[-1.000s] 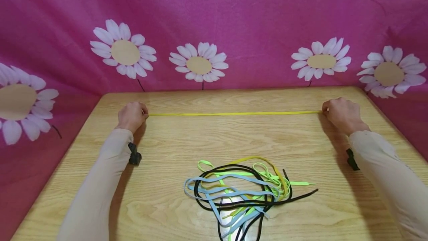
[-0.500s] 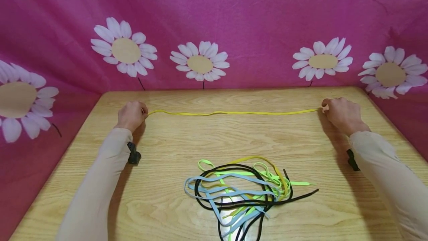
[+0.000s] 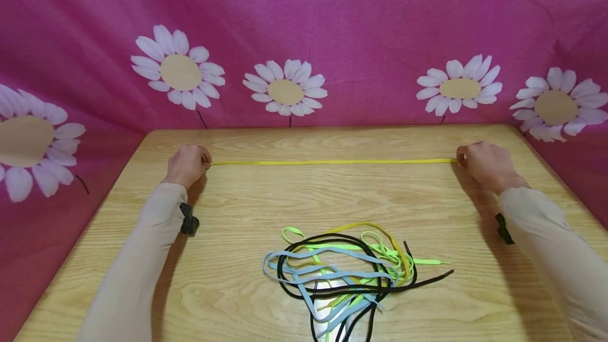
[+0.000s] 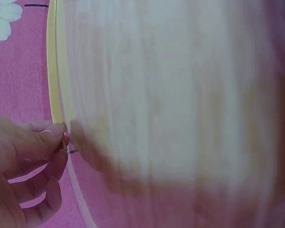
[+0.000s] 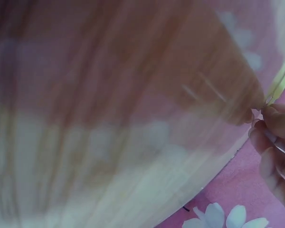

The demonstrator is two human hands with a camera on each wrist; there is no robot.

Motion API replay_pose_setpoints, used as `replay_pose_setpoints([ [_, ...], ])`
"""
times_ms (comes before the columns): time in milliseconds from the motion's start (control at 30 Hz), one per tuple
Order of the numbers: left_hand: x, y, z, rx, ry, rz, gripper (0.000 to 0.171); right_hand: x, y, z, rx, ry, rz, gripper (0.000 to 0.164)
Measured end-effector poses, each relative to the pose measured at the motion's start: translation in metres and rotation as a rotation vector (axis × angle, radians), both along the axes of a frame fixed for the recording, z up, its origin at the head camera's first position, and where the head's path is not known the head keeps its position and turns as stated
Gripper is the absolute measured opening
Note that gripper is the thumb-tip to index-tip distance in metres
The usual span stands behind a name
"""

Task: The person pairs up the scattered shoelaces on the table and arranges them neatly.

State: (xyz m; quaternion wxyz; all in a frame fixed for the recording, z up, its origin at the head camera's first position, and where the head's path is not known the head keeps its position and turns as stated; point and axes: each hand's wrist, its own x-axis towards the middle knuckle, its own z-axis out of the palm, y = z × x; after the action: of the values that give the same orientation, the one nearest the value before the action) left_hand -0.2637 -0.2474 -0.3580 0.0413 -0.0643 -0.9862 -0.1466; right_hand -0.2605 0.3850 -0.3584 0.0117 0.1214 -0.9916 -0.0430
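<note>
A yellow shoelace [image 3: 332,162] stretches straight across the far part of the wooden table in the head view. At its left end my left hand [image 3: 187,164] pinches it between thumb and fingertips; the left wrist view shows the lace [image 4: 53,71] running up from that pinch. My right hand [image 3: 486,165] pinches the opposite end, with the lace [image 5: 281,80] leading away from the thumb and finger in the right wrist view. Closer to me lies a tangle of shoelaces: black [image 3: 332,293], light blue [image 3: 328,273], neon green [image 3: 429,262] and darker yellow [image 3: 363,223].
The light wood tabletop [image 3: 237,205] has rounded far corners. Behind it and at both sides hangs a pink cloth [image 3: 361,25] printed with white daisies. A small black device [image 3: 190,220] sits at the left wrist, another [image 3: 503,228] at the right.
The yellow shoelace was taut, went slack and wavy half a second ago, and is pulled straight again now. Both hands stay in nearly the same places; the tangle is unchanged.
</note>
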Motion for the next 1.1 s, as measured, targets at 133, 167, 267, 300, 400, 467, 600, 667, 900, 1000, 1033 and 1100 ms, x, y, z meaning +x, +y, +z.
replay_pose_setpoints([
  [133, 0.001, 0.001, 0.000, -0.011, -0.004, -0.016, 0.004, 0.002, 0.004, -0.002, -0.015, -0.008, -0.014, 0.015],
  [167, 0.001, 0.001, 0.000, -0.013, -0.004, -0.018, 0.004, 0.002, 0.004, -0.002, -0.017, -0.007, -0.017, 0.014],
  [267, 0.001, 0.001, -0.001, -0.016, -0.002, -0.020, 0.004, 0.003, 0.004, -0.002, -0.016, -0.008, -0.021, 0.016],
  [300, 0.001, 0.001, -0.001, -0.016, -0.003, -0.020, 0.004, 0.003, 0.004, -0.003, -0.017, -0.009, -0.022, 0.016],
  [400, 0.000, 0.001, -0.002, -0.013, -0.006, -0.022, 0.004, 0.005, 0.005, -0.002, -0.025, -0.008, -0.016, 0.017],
  [467, 0.000, 0.001, -0.002, -0.009, -0.008, -0.022, 0.005, 0.006, 0.006, -0.002, -0.030, -0.007, -0.009, 0.018],
  [600, 0.000, 0.001, -0.002, -0.005, 0.000, -0.024, 0.005, 0.007, 0.007, -0.001, -0.036, -0.010, -0.005, 0.019],
  [667, 0.000, 0.000, -0.002, -0.005, 0.001, -0.027, 0.006, 0.007, 0.006, 0.000, -0.036, -0.007, -0.004, 0.019],
  [900, 0.001, -0.004, 0.001, 0.027, -0.021, -0.025, 0.007, 0.007, 0.009, 0.000, -0.052, -0.011, -0.015, 0.018],
  [1000, 0.003, -0.007, 0.003, 0.029, -0.026, -0.020, 0.007, 0.007, 0.011, 0.001, -0.061, -0.024, -0.032, 0.018],
  [1033, 0.004, -0.007, 0.003, 0.028, -0.023, -0.018, 0.007, 0.008, 0.012, 0.002, -0.063, -0.028, -0.040, 0.018],
  [1100, 0.006, -0.008, 0.005, 0.026, -0.012, -0.012, 0.007, 0.009, 0.012, 0.003, -0.067, -0.029, -0.051, 0.020],
])
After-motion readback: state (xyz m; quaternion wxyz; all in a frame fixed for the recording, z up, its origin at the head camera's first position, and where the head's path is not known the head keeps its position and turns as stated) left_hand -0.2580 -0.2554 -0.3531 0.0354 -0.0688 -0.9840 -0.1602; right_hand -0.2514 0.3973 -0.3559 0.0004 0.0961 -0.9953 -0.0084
